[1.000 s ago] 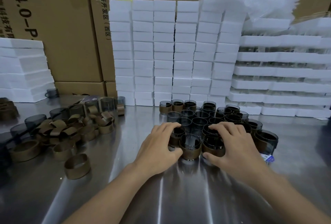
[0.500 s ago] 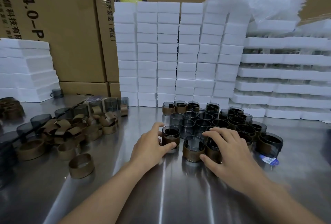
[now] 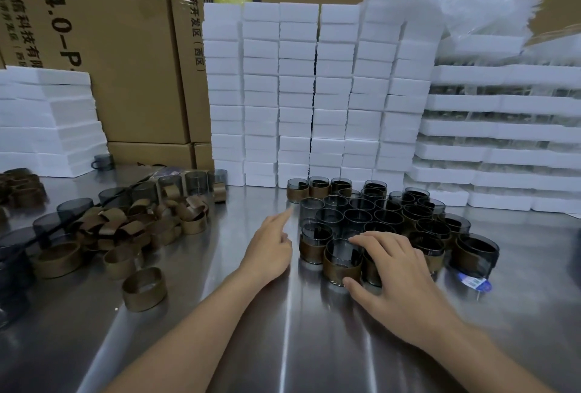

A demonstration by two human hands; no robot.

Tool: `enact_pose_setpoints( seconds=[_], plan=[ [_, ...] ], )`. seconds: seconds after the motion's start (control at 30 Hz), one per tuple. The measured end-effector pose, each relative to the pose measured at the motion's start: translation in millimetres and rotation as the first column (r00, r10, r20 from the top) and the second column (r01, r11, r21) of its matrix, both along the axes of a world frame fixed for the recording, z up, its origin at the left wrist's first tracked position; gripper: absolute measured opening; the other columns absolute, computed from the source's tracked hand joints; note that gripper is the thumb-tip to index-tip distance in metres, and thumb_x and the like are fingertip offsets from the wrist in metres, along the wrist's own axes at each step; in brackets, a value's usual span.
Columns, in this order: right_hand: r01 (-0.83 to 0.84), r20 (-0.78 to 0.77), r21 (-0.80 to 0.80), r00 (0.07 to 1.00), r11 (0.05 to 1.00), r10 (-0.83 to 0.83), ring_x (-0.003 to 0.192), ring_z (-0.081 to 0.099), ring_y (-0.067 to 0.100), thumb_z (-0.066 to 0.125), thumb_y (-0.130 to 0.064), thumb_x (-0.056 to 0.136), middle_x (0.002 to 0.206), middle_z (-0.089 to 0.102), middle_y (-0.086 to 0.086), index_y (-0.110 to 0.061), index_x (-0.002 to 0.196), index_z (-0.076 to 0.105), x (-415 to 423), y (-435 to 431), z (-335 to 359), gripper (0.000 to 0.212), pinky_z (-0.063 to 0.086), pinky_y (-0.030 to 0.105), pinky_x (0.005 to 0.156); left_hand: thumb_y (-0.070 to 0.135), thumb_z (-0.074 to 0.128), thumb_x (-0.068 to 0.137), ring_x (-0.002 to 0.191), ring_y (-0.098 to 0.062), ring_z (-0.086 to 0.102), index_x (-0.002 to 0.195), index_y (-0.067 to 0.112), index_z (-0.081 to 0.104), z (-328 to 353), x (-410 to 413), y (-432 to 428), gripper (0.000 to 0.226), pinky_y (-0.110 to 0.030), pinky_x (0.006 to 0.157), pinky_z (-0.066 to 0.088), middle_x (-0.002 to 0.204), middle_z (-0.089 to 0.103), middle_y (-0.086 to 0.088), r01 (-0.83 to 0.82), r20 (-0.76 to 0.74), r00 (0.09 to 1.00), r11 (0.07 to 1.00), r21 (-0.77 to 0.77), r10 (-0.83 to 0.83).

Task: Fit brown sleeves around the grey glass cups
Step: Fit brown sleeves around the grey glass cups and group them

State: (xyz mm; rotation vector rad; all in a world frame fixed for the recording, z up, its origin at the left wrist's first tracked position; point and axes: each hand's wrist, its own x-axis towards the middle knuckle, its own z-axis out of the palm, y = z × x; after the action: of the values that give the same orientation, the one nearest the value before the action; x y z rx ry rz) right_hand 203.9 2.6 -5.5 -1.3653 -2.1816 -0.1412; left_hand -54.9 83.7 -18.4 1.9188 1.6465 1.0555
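A cluster of grey glass cups with brown sleeves (image 3: 377, 216) stands in the middle of the steel table. My right hand (image 3: 390, 270) rests with spread fingers on the nearest sleeved cup (image 3: 341, 262) and the cup beside it. My left hand (image 3: 270, 248) lies open just left of the cluster, index finger pointing forward, beside another sleeved cup (image 3: 314, 243) without touching it. A heap of loose brown sleeves (image 3: 138, 226) lies at the left, with bare grey cups (image 3: 176, 183) behind it. One single sleeve (image 3: 144, 289) sits nearer me.
Stacks of white foam blocks (image 3: 314, 94) rise behind the cups, with foam trays (image 3: 503, 141) at the right and more foam (image 3: 47, 122) at the left. Cardboard boxes (image 3: 119, 46) form the back wall. A blue-and-white label (image 3: 474, 282) lies by the rightmost cup.
My left hand has let go of the front-left cup and drawn away to the left. My right hand stays on the front cups.
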Motion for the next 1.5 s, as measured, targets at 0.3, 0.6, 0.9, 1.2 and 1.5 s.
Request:
enact_pose_setpoints(
  seconds=[0.3,0.6,0.9,1.2,1.5],
  plan=[
    [0.006,-0.016,0.000,1.000,1.000,-0.006,0.143,0.024,-0.002,0.063,-0.062,0.096,0.143,0.032,-0.032,-0.048,0.150,0.044,3,0,-1,0.059,0.018,0.023,0.108,0.054,0.056,0.109,0.137,-0.029,0.052,0.144,0.045,0.051,6,11,52,0.037,-0.045,0.102,0.048,0.157,0.053,0.003,-0.084,-0.402,0.904,0.982,0.169,0.146],
    [0.000,-0.372,0.067,0.928,0.998,0.025,0.136,0.047,0.007,0.072,-0.043,0.098,0.140,0.057,-0.020,-0.033,0.149,0.054,-33,32,58,0.055,0.041,0.041,0.118,0.037,0.084,0.093,0.110,-0.008,0.069,0.109,0.045,0.057,25,9,48,0.031,-0.037,0.089,0.058,0.119,0.070,0.017,-0.214,0.095,0.977,0.871,0.442,0.192],
    [-0.156,-0.592,0.026,0.793,0.987,0.140,0.136,0.044,-0.006,0.082,-0.021,0.095,0.159,0.050,-0.015,-0.030,0.165,0.041,-64,104,96,0.082,0.030,-0.008,0.092,-0.001,0.070,0.092,0.126,-0.006,0.062,0.146,0.038,0.058,68,47,41,0.068,-0.042,0.099,0.059,0.135,0.061,0.024,-0.119,0.226,0.972,0.712,0.692,-0.058],
    [-0.357,-0.869,-0.240,0.493,0.903,-0.037,0.075,0.080,0.008,0.048,-0.086,0.095,0.096,0.085,-0.001,-0.020,0.109,0.079,-59,99,107,0.074,0.053,0.015,0.055,0.052,0.087,0.081,0.129,-0.004,0.061,0.148,0.035,0.060,86,55,27,0.074,-0.024,0.092,0.056,0.136,0.064,0.022,-0.055,0.249,0.955,0.731,0.680,-0.160],
    [-0.577,-0.930,-0.290,0.359,0.763,-0.082,0.105,0.081,0.022,0.058,-0.082,0.093,0.117,0.082,0.009,-0.018,0.128,0.077,-61,98,109,0.076,0.062,0.042,0.097,0.042,0.093,0.075,0.122,-0.005,0.064,0.138,0.037,0.064,90,62,23,0.070,-0.019,0.086,0.054,0.127,0.060,0.018,-0.116,0.301,0.943,0.710,0.694,-0.140]
  ],
)
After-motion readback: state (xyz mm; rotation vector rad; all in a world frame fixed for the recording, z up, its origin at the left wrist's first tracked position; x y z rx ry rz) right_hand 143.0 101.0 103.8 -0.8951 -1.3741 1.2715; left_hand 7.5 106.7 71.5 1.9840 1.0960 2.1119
